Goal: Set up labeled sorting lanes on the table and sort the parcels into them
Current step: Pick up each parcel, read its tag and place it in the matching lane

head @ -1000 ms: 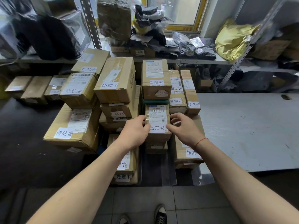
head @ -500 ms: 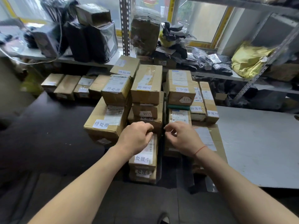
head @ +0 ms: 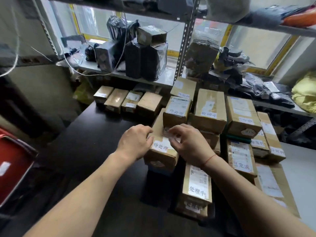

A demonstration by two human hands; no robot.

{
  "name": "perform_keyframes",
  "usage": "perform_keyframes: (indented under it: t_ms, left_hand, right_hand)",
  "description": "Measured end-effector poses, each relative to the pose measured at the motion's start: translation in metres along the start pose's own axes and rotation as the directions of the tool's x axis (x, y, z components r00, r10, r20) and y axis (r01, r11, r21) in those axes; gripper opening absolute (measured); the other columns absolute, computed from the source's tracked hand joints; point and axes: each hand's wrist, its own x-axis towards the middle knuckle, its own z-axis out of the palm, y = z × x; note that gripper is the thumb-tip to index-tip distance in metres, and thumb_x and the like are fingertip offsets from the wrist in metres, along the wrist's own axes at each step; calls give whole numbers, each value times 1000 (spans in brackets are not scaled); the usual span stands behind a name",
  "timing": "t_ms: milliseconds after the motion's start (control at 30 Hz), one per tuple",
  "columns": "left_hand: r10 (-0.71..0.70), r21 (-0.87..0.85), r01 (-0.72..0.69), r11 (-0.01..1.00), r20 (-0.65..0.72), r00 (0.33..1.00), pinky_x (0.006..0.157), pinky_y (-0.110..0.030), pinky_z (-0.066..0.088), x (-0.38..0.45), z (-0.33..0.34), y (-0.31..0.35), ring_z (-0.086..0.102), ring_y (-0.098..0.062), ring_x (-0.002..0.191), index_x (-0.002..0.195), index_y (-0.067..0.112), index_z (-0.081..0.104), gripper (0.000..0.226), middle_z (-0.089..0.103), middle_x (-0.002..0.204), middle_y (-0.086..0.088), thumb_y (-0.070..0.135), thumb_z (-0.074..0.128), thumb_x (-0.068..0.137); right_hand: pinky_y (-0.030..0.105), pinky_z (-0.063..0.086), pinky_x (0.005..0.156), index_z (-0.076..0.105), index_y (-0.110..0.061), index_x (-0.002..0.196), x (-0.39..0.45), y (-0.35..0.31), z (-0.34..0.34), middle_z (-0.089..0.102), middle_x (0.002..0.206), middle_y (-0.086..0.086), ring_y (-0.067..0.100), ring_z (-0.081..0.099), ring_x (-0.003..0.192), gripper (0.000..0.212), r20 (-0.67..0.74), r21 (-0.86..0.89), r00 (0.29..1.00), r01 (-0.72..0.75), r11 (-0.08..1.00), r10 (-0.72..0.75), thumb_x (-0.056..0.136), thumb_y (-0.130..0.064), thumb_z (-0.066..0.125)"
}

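Taped cardboard parcels with white handwritten lane labels stand in stacks on the black table [head: 95,134]. My left hand [head: 135,144] curls over the left top edge of the large box marked 待处理 [head: 162,158]. My right hand [head: 189,144] lies on that box's top, fingers curled down onto its shipping label. A smaller 待处理 box [head: 177,108] sits on the big one just behind my fingers. To the right are the 处理中 stacks [head: 209,108], the 已完成 boxes [head: 242,115] and the narrow 异常件 boxes [head: 271,139].
A row of small unlabelled boxes [head: 126,101] lines the table's back edge. Behind it a metal rack [head: 186,40] holds black-wrapped parcels [head: 142,60] and bags. A white table [head: 301,168] adjoins on the right and a red object [head: 13,165] stands at far left.
Both hands left the small 已完成 box and moved left to the large 待处理 box. My view swung left and upward.
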Motion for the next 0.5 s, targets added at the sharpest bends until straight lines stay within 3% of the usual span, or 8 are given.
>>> perform_keyframes:
  t_ms: [133,233,500]
  left_hand:
    - [-110,15,110,994,34,993,101,-40,51,25,-10,-36,62,-24,121,136,26,66,38,67,132,-1,40,62,102]
    - [-196,45,194,980,48,980,99,-40,51,39,-19,-63,63,-25,119,138,28,65,39,67,133,-1,41,63,101]
    - [-305,67,300,952,77,949,101,-38,48,79,-36,-161,62,-27,121,140,25,63,41,67,132,-3,40,62,101]
  right_hand:
    - [35,49,101,71,-22,125,53,-28,20,68,115,-2,19,58,112,29,4,-34,996,85,996,-85,98,-33,65]
    - [36,49,102,66,-22,133,93,-42,37,67,121,0,21,58,115,36,63,-63,993,108,992,-104,100,-35,61]
    - [41,49,107,59,-21,142,174,-65,90,63,132,5,27,56,124,48,256,-143,966,6,990,31,99,-42,61]
